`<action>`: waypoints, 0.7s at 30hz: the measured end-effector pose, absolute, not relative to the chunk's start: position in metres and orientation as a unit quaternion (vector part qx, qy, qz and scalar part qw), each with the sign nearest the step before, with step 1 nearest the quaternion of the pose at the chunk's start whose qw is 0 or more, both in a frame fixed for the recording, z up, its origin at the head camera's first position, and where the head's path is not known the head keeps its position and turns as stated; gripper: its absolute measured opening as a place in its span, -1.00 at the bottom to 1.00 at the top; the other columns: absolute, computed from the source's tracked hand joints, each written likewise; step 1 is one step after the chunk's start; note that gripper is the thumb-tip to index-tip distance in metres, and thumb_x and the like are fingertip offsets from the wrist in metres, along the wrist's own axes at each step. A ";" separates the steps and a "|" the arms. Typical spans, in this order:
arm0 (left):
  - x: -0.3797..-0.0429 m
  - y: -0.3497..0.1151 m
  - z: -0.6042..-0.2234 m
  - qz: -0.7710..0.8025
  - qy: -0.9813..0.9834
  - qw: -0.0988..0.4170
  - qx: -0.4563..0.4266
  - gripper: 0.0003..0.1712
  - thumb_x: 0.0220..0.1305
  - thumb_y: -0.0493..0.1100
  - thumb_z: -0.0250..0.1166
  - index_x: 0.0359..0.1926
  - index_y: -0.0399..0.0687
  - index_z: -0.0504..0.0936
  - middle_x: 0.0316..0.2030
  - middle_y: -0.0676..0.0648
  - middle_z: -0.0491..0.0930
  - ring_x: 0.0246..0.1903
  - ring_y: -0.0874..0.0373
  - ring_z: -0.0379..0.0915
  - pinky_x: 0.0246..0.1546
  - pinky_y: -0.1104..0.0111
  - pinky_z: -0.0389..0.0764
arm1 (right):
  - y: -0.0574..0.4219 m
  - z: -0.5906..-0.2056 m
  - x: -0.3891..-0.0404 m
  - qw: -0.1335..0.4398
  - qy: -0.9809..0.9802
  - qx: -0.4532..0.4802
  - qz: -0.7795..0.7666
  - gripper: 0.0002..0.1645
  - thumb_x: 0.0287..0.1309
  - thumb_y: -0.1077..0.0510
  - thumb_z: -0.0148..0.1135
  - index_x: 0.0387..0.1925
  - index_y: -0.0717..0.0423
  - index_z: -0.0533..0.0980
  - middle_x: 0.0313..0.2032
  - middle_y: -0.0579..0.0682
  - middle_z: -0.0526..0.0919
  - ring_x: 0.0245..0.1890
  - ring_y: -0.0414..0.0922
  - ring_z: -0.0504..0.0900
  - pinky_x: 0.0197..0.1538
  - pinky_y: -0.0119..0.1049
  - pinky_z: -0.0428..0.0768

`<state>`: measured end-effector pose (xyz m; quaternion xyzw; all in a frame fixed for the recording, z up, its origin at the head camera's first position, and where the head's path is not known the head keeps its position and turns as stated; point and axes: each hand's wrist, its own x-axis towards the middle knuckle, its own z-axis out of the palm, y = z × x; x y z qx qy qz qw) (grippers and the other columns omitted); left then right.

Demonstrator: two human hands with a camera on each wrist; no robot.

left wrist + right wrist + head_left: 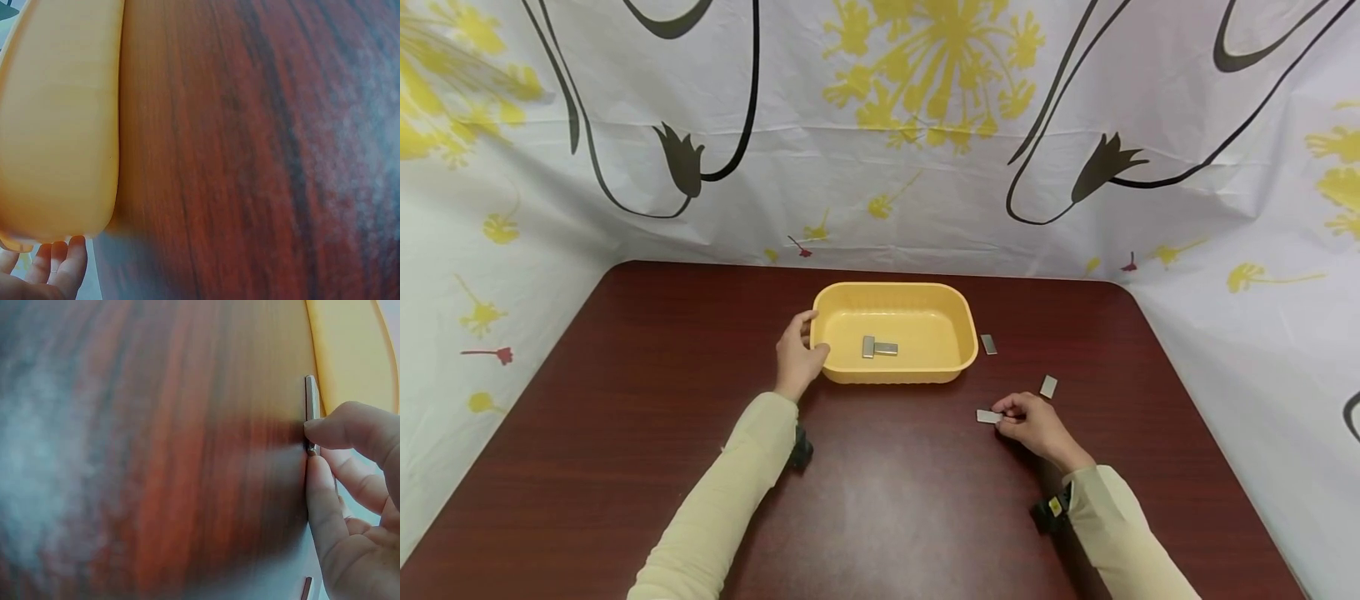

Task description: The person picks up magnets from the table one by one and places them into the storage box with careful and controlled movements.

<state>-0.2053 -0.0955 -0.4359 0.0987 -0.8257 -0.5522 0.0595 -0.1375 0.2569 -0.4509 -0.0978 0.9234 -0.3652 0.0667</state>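
Observation:
A yellow plastic tray (895,377) stands at the far middle of the table, with two small flat grey metal-looking blocks (886,349) touching inside it. My left hand (800,357) holds the tray by its left end, thumb at the near corner and fingers along the outer side. In the left wrist view the fingertips (76,247) touch the tray's end wall. To the right of the tray, my right hand (1033,427) pinches one end of another grey block (987,416) at the table surface. Thumb and fingers cover that end; the right wrist view shows the block (312,394) edge-on.
One loose grey block (988,344) lies just right of the tray, and a second one (1048,386) beyond my right hand. The dark red wooden table (880,500) ends at a patterned white cloth (865,208) behind and at the sides.

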 end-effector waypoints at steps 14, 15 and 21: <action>-0.204 -0.097 -0.434 -0.549 -0.828 0.061 0.099 -0.38 -0.03 -0.41 0.14 0.14 -0.02 0.37 -0.03 -0.17 0.44 -0.12 -0.01 0.42 -0.31 0.23 0.54 | 0.256 -0.449 -0.144 0.091 0.927 -0.102 -0.348 -0.83 -0.13 0.35 0.27 -0.39 0.22 0.49 -0.40 0.03 0.51 -0.38 -0.11 0.46 -0.35 -0.30 0.42; -0.204 -0.097 -0.434 -0.549 -0.828 0.060 0.099 -0.38 -0.03 -0.40 0.14 0.14 -0.02 0.37 -0.03 -0.17 0.44 -0.13 -0.01 0.42 -0.31 0.24 0.54 | 0.256 -0.449 -0.144 0.094 0.927 -0.103 -0.349 -0.83 -0.12 0.34 0.27 -0.39 0.22 0.49 -0.41 0.02 0.51 -0.38 -0.12 0.45 -0.35 -0.31 0.42; -0.205 -0.096 -0.436 -0.551 -0.827 0.057 0.100 -0.39 -0.01 -0.40 0.13 0.14 -0.01 0.37 -0.04 -0.16 0.44 -0.14 0.01 0.42 -0.33 0.25 0.54 | 0.258 -0.449 -0.145 0.102 0.920 -0.098 -0.365 -0.85 -0.09 0.34 0.27 -0.43 0.20 0.46 -0.47 -0.02 0.50 -0.44 -0.15 0.43 -0.42 -0.34 0.41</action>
